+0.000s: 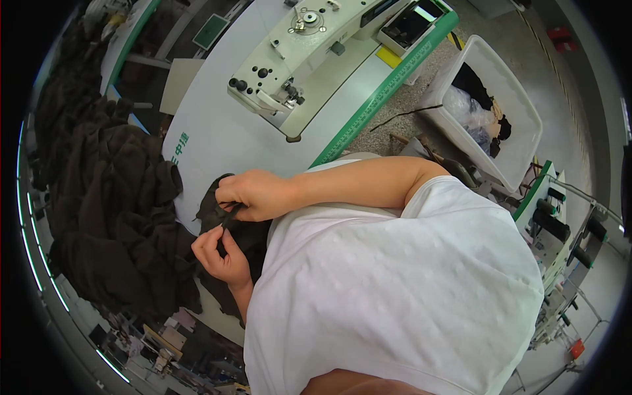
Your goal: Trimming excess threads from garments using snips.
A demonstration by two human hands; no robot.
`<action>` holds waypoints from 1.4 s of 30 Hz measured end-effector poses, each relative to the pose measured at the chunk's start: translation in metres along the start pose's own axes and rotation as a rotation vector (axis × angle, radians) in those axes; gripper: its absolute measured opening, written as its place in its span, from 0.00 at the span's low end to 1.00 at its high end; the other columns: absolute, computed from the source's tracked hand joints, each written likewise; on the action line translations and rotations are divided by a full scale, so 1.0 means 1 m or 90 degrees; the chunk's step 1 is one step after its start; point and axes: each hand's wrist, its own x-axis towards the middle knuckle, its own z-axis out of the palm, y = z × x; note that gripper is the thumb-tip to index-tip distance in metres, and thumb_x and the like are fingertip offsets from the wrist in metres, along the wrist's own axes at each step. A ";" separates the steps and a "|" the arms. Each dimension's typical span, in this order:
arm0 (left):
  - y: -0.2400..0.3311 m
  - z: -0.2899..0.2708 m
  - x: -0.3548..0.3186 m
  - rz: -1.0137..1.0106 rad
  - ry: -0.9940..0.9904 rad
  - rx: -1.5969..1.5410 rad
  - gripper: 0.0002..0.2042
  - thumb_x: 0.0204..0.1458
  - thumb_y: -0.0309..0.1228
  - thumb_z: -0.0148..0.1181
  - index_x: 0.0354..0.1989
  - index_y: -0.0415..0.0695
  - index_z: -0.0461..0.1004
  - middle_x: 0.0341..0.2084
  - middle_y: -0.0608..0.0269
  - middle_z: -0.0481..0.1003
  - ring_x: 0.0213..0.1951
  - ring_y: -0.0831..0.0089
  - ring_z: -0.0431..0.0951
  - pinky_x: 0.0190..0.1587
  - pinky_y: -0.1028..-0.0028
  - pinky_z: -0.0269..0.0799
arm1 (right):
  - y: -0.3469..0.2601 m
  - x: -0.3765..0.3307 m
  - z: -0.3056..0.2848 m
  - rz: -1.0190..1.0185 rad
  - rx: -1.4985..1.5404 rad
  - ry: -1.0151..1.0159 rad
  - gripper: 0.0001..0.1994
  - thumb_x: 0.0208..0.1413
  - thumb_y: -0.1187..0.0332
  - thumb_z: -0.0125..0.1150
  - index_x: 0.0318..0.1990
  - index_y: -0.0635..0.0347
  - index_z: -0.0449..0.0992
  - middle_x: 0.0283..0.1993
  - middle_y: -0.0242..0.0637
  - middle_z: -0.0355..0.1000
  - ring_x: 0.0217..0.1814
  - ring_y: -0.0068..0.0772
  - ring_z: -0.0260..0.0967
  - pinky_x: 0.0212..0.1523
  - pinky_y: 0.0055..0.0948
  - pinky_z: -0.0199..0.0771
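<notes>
A: In the head view, what do the two hands do?

B: Both hands are closed on one dark fabric piece (227, 227), which lies at the near edge of the white worktop (217, 131), in front of the sewing machine (296, 46). The right hand (253, 194) comes across the body and pinches the upper edge of the piece with curled fingers. The left hand (220, 253) is just below it and grips a narrow fold between thumb and fingers. It seems the person holds it so to keep a small part stretched between the two hands, close to the eyes.

A: And what lies around the machine?

B: To the left of the machine there is one big pile of dark garments (108, 197); probably it waits there within reach. To the right of the machine, on the floor, stands one white plastic bin (500, 99) with some dark cloth and a clear bag inside. I count one sewing machine on this worktop; another machine with dark spools (559, 224) is further right.
</notes>
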 end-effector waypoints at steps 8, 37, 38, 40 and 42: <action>-0.007 0.014 0.011 0.102 -0.131 -0.141 0.10 0.47 0.12 0.59 0.34 0.41 0.73 0.30 0.62 0.65 0.31 0.72 0.68 0.35 0.76 0.66 | -0.001 -0.029 -0.016 0.097 -0.029 0.043 0.09 0.39 0.74 0.61 0.30 0.59 0.67 0.31 0.37 0.69 0.35 0.46 0.69 0.33 0.39 0.67; 0.031 0.048 0.003 0.216 -0.335 -0.058 0.10 0.47 0.12 0.58 0.35 0.39 0.75 0.33 0.61 0.65 0.33 0.70 0.69 0.37 0.75 0.66 | 0.018 -0.107 -0.026 0.152 -0.073 0.192 0.07 0.41 0.73 0.58 0.31 0.56 0.72 0.34 0.37 0.71 0.37 0.45 0.71 0.34 0.43 0.68; 0.032 0.050 0.005 0.230 -0.336 -0.058 0.10 0.47 0.12 0.58 0.35 0.39 0.75 0.33 0.61 0.65 0.33 0.70 0.69 0.37 0.75 0.66 | 0.019 -0.107 -0.026 0.151 -0.072 0.206 0.06 0.40 0.72 0.58 0.30 0.55 0.72 0.33 0.37 0.71 0.37 0.46 0.70 0.34 0.43 0.68; 0.032 0.051 0.008 0.255 -0.334 -0.057 0.10 0.47 0.12 0.57 0.35 0.39 0.75 0.33 0.60 0.65 0.32 0.70 0.69 0.36 0.75 0.66 | 0.018 -0.109 -0.025 0.148 -0.075 0.224 0.06 0.40 0.72 0.58 0.29 0.55 0.72 0.32 0.38 0.71 0.37 0.47 0.70 0.33 0.43 0.68; 0.031 0.047 0.006 0.240 -0.328 -0.055 0.08 0.47 0.13 0.58 0.34 0.39 0.74 0.33 0.60 0.65 0.33 0.70 0.68 0.36 0.75 0.65 | 0.016 -0.108 -0.020 0.146 -0.066 0.236 0.06 0.39 0.72 0.57 0.29 0.55 0.72 0.32 0.38 0.72 0.37 0.47 0.70 0.33 0.43 0.68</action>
